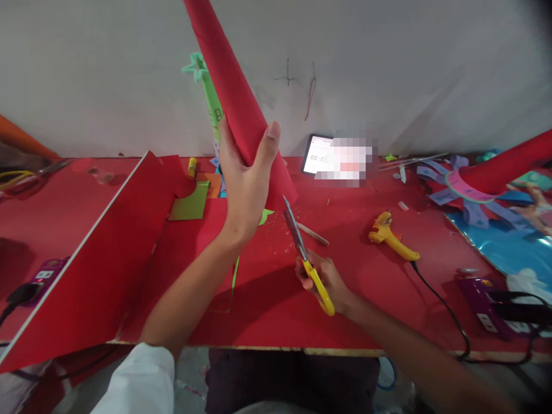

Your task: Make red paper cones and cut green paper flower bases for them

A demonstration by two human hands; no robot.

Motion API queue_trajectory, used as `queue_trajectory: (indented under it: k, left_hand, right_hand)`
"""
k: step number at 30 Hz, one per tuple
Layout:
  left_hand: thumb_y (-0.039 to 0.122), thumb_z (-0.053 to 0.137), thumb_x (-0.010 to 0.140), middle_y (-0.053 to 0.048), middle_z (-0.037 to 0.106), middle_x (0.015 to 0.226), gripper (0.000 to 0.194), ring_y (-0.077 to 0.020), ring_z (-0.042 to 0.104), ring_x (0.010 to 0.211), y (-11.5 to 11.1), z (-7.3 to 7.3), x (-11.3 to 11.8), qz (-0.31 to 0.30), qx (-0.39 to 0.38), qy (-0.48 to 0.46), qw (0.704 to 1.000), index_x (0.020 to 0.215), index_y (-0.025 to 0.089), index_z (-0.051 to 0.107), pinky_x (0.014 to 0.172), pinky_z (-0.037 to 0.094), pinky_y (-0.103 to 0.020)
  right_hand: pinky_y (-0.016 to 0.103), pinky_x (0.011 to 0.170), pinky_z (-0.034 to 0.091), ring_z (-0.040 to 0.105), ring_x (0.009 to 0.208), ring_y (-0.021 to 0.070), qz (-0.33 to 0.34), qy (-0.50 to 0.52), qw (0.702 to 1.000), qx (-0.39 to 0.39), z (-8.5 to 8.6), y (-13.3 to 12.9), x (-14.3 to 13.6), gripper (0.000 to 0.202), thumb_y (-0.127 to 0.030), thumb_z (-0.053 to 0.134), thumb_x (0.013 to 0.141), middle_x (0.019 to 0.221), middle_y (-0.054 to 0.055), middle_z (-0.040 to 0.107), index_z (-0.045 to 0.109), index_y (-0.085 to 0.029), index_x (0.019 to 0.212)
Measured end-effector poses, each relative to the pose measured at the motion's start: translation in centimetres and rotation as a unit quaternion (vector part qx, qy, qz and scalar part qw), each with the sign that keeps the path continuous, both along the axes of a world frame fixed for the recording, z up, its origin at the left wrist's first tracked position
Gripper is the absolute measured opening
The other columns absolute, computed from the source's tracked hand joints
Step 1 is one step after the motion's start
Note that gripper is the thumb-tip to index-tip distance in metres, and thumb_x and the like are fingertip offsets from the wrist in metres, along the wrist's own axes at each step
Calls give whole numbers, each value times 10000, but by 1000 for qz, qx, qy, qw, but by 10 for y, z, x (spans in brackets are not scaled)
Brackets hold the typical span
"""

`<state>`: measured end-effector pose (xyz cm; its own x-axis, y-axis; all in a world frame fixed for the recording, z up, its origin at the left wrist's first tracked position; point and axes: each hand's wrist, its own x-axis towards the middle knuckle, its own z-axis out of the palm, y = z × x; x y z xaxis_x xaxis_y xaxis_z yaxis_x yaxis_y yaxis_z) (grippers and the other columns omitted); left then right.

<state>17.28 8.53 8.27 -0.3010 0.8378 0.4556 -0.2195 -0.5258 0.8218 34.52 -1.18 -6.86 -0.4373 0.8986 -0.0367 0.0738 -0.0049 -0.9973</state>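
Note:
My left hand (pixel 245 178) is wrapped round a long red paper tube (pixel 235 80), which slants up and to the left past the top of the view. The tube's lower end hangs just above the table. In my right hand (pixel 325 276) is a pair of scissors (pixel 314 276) with yellow handles, the blades pointing up and left. Their tips are close to the tube's lower edge; whether they touch it I cannot tell. Tiny paper scraps lie on the red table (pixel 267 287) beneath. Part of my right hand's fingers is hidden behind the handles.
A red board (pixel 107 247) stands slanted at left. A yellow glue gun (pixel 392 237) lies at right, its cord running to a purple power strip (pixel 483 310). A lit screen (pixel 317 155) leans on the wall. Another person's hand (pixel 539 207) is at far right, by a second red tube (pixel 509 164).

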Motion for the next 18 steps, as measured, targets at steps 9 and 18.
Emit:
queue_trajectory:
  k: [9, 18]
  left_hand:
    - [476, 864, 935, -30, 672, 1071, 236, -231, 672, 989, -2, 1, 2, 7, -9, 2, 1000, 1039, 353, 692, 863, 582, -370]
    - [424, 814, 993, -22, 608, 1030, 196, -174, 609, 876, 3, -3, 4, -11, 11, -28, 999, 1028, 301, 666, 849, 580, -332]
  right_hand:
    - [269, 514, 308, 360, 571, 115, -2, -6, 1000, 8, -3, 1, 0, 673, -886, 717, 791, 671, -46, 476, 497, -251, 826]
    - [275, 515, 328, 392, 585, 130, -2, -41, 999, 13, 2, 2, 1, 668, -883, 718, 775, 670, -35, 473, 490, -255, 806]
